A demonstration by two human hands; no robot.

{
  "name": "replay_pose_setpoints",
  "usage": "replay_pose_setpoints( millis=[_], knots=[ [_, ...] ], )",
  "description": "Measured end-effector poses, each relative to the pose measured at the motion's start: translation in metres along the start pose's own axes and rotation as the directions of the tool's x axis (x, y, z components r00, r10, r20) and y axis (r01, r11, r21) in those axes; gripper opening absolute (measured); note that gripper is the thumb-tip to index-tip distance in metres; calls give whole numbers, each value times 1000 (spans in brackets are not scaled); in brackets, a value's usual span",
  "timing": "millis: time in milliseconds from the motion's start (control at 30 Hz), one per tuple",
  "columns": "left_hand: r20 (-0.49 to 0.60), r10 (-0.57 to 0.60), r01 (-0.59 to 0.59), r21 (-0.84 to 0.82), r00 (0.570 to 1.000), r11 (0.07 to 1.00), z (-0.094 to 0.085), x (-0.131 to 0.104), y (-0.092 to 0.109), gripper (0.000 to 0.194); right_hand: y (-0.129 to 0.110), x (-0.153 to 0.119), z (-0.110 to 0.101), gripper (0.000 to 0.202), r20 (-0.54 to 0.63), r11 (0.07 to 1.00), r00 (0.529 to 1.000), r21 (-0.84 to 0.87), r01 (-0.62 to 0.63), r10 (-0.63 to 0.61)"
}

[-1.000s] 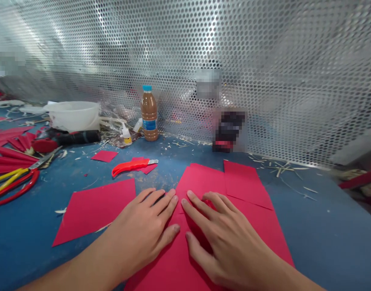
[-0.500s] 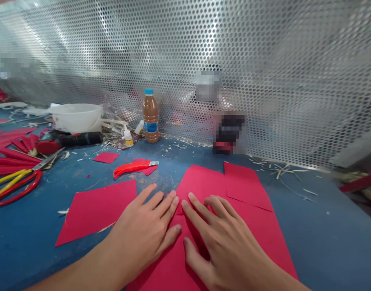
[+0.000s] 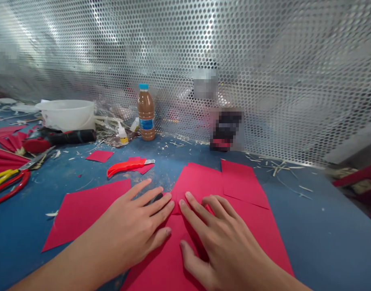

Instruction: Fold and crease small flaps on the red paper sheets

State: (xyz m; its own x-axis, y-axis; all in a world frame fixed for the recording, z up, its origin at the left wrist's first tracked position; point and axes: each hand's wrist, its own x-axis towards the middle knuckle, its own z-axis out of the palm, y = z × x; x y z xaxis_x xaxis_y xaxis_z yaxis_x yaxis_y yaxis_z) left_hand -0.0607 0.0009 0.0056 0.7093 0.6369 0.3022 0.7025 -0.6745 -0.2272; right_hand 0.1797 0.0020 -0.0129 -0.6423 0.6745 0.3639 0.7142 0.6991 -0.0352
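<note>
Both hands rest on red paper in front of me. My left hand (image 3: 143,222) lies with fingers spread, its fingertips on the left edge of a small folded piece of red paper (image 3: 177,206). My right hand (image 3: 216,226) presses index and middle fingertips on the same spot from the right, its other fingers bent and thumb apart. Underneath is a large red paper sheet (image 3: 249,222), partly hidden by the hands. Another red sheet (image 3: 85,212) lies to the left, beside and partly behind my left forearm. An orange-red utility knife (image 3: 127,165) lies beyond my left hand, blade out.
Scissors (image 3: 12,178), a power tool (image 3: 58,138) and a white tub (image 3: 68,115) stand at the left. A brown-filled bottle (image 3: 146,115) and a small glue bottle (image 3: 122,135) stand near the perforated metal panel (image 3: 264,81). Pale scraps litter the blue table (image 3: 331,226).
My left hand has slid slightly left, its fingertips now a little farther from my right hand. The right hand stays pressed on the paper. The view has shifted slightly.
</note>
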Motion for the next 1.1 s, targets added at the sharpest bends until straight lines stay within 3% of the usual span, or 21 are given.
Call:
replay_pose_setpoints(
  millis=[233,467,733,933,1100],
  knots=[
    [45,-8,8,5,999,1000,1,-2,2,40,-2,-2,1,62,-15,999,1000,-39,-21,20],
    [2,-60,60,-41,998,997,5,-4,4,36,-3,-7,1,56,-34,997,999,-73,-25,23],
    [52,-136,145,-278,989,949,1,6,-14,23,6,-1,5,45,-87,992,992,90,-85,93],
    [121,-204,227,-220,971,949,9,9,-17,56,9,-1,6,49,-87,980,991,179,-81,98],
    [158,-194,232,-281,968,931,11,13,-19,55,9,0,5,58,-68,977,995,206,-52,68]
  ],
)
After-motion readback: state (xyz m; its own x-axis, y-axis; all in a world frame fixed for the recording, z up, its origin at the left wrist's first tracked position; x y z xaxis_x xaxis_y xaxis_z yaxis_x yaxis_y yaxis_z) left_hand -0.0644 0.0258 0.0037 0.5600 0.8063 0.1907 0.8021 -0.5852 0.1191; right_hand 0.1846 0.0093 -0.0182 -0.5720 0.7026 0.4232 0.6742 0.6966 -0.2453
